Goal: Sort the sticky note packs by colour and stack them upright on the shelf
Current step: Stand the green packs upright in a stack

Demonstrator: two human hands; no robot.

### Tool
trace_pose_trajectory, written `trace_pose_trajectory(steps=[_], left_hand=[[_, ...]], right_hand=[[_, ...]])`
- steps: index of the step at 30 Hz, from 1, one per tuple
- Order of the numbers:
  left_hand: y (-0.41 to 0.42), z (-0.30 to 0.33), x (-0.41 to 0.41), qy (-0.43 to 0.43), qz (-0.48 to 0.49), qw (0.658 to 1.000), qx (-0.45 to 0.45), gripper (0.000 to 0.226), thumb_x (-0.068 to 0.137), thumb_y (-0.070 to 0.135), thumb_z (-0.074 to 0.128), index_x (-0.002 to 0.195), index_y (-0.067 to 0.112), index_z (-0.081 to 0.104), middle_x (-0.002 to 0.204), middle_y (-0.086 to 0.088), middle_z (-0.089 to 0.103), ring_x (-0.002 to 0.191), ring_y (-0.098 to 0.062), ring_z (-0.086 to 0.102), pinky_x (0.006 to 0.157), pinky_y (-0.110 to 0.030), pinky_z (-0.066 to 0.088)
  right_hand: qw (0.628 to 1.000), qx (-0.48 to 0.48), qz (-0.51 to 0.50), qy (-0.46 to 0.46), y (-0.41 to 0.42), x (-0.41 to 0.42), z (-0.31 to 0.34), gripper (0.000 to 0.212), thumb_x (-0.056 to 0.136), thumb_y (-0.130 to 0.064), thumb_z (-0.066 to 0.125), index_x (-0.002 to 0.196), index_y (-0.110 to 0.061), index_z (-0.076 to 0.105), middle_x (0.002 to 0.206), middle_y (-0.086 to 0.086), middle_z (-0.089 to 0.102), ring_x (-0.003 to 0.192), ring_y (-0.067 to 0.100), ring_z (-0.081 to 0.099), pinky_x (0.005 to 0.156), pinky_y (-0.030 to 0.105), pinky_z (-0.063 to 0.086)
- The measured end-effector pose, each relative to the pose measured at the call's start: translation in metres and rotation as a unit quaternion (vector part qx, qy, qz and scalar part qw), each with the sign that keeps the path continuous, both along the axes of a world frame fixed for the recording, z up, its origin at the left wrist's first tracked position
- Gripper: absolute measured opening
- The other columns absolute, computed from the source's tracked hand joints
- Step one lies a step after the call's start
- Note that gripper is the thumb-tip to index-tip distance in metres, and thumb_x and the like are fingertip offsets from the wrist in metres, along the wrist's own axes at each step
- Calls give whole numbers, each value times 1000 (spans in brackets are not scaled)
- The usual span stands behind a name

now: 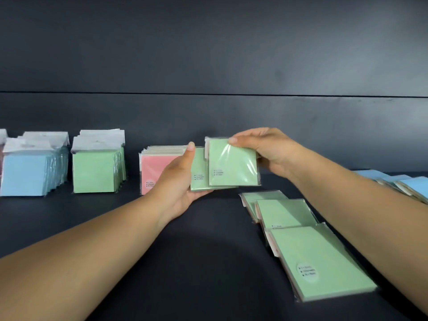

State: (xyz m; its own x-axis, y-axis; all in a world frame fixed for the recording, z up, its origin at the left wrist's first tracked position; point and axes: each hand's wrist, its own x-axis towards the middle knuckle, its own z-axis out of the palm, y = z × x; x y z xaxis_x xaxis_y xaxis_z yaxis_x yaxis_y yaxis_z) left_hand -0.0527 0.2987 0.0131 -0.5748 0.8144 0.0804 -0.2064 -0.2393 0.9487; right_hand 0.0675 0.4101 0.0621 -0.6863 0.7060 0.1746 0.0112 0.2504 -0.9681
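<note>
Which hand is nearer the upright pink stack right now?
Left. The left hand is right in front of the pink stack, overlapping it in view; the right hand is off to its right, holding a green pack.

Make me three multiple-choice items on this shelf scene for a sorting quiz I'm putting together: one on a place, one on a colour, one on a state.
1. Where does the upright green stack stand?
A. Between the blue stack and the pink stack
B. Right of the pink stack
C. Flat at the shelf's front edge

2. What colour are the packs in the hands?
A. Pink
B. Blue
C. Green

3. How do the loose green packs under the right forearm lie?
A. Upright in a row
B. Flat and overlapping
C. Held in a hand

Answers: 1 A, it stands with blue on its left and pink on its right. 2 C, the right hand pinches a green pack and the left hand holds another green pack behind it. 3 B, they lie flat on the shelf, overlapping.
</note>
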Motion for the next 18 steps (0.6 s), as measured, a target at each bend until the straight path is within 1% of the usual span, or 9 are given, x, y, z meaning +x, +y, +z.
trace_pose_trajectory(steps=[2, 4, 8, 10, 12, 14, 16, 17, 18], left_hand=[[0, 2, 3, -3, -43, 999, -4, 45, 92, 54, 36, 98, 18, 63, 87, -2, 74, 78, -16, 70, 63, -30, 57], [0, 0, 2, 17, -59, 998, -1, 39, 91, 50, 41, 96, 18, 62, 80, 0, 74, 71, -12, 71, 60, -26, 57], [1, -6, -3, 39, -63, 997, 1, 9, 89, 16, 57, 97, 15, 61, 79, 0, 74, 69, -12, 71, 59, -26, 58], [2, -8, -5, 55, -52, 997, -3, 8, 89, 12, 58, 95, 16, 61, 82, -1, 73, 72, -13, 71, 62, -27, 58], [2, -10, -7, 83, -37, 996, -11, 5, 89, 14, 58, 92, 17, 60, 82, 1, 72, 71, -12, 70, 62, -27, 58], [3, -13, -8, 106, -21, 994, -14, 5, 91, 15, 56, 88, 19, 58, 74, 5, 72, 66, -7, 69, 60, -25, 58], [4, -17, -11, 133, 6, 991, -25, 3, 92, 16, 55, 93, 18, 56, 81, 4, 71, 70, -8, 69, 61, -27, 57], [6, -18, -13, 145, 25, 989, -32, 7, 92, 18, 55, 99, 17, 55, 91, 0, 70, 77, -11, 68, 64, -30, 56], [8, -20, -14, 154, 41, 987, -39, 15, 92, 20, 55, 106, 15, 53, 101, -4, 68, 86, -16, 67, 70, -33, 55]], right_hand=[[1000, 13, -15, -16, -6, -6, -8, 9, 78, -18, 73, 71, -19, 67, 60, -7, 69, 57, 6, 63, 62, 19, 52], [999, 25, -18, -18, -8, -10, -14, 10, 78, -20, 72, 72, -19, 65, 65, -7, 67, 59, 6, 61, 61, 15, 50], [1000, 17, -22, 1, -10, -12, -19, 11, 81, -27, 70, 76, -19, 64, 71, -7, 64, 65, 7, 59, 65, 17, 48], [998, 6, -56, 0, -6, -14, -18, 20, 83, -38, 65, 88, -19, 64, 78, -7, 60, 76, 12, 57, 74, 24, 47], [995, -1, -100, -27, 2, -8, -12, 30, 86, -44, 60, 102, -19, 62, 85, -7, 53, 76, 11, 50, 71, 25, 45], [989, 19, -95, -112, 10, 6, -10, 28, 86, -39, 61, 104, -17, 61, 90, -3, 53, 73, 10, 48, 65, 22, 42], [952, 79, -77, -287, 17, 21, -18, 41, 84, -41, 63, 116, -15, 57, 110, 0, 56, 96, 15, 54, 78, 26, 44], [924, 103, -75, -362, 18, 27, -23, 52, 82, -47, 62, 122, -16, 55, 122, 1, 54, 110, 19, 52, 86, 28, 42], [900, 116, -76, -414, 17, 30, -28, 58, 80, -54, 61, 124, -17, 54, 129, 1, 52, 118, 21, 50, 91, 30, 41]])
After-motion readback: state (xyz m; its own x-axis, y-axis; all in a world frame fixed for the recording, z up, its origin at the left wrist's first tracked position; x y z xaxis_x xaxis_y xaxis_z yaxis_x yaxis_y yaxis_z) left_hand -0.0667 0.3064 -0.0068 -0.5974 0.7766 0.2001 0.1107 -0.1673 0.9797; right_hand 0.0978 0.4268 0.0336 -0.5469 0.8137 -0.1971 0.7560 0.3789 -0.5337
